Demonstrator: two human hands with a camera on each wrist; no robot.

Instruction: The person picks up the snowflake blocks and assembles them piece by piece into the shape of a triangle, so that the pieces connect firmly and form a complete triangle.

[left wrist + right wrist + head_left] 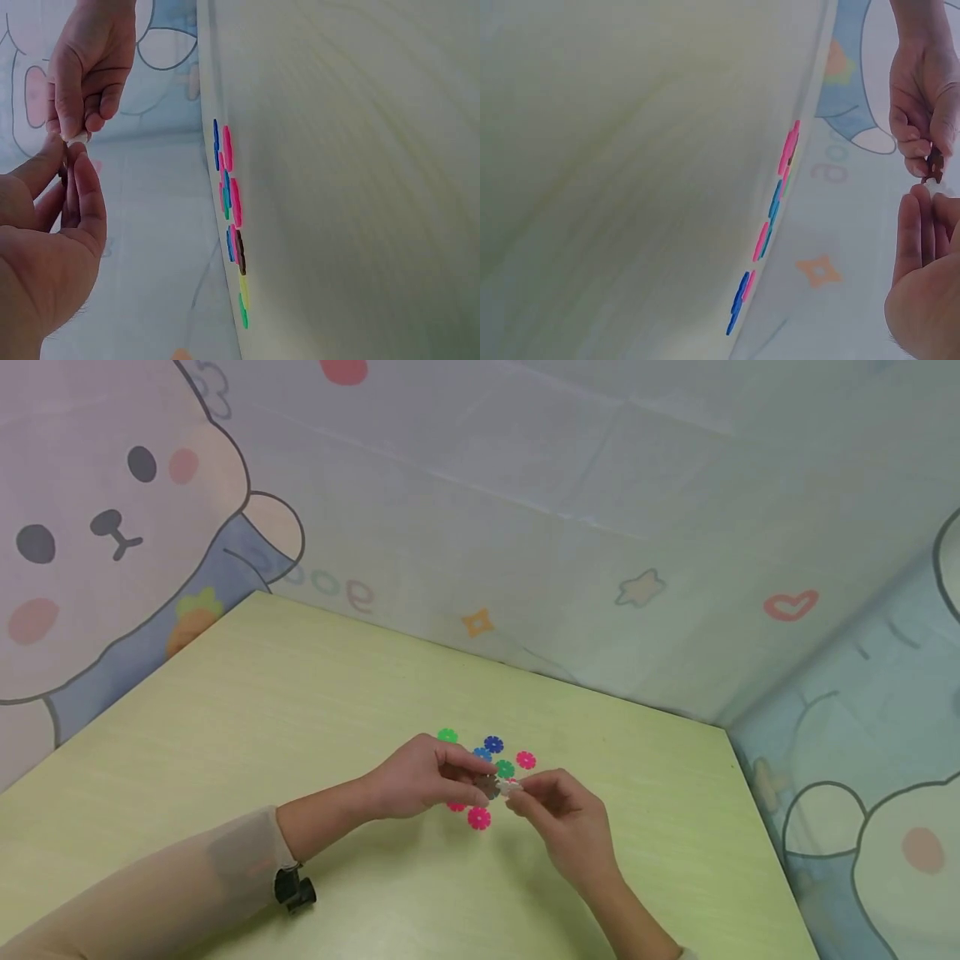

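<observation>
The left hand (412, 779) pinches a dark brown disc (487, 785) between thumb and fingers, and the right hand (576, 829) pinches a white disc (510, 787) just beside it, both raised over the table (420, 902); whether their edges interlock, I cannot tell. They look like thin plastic, so probably light, stiff and a little slick, best taken by the rim. Below the grip lie more round, flower-like notched pieces, a pink disc (479, 818) nearer the person and a dark blue disc (493, 744) beyond. The pale yellow-green tabletop shows faint streaky grain.
</observation>
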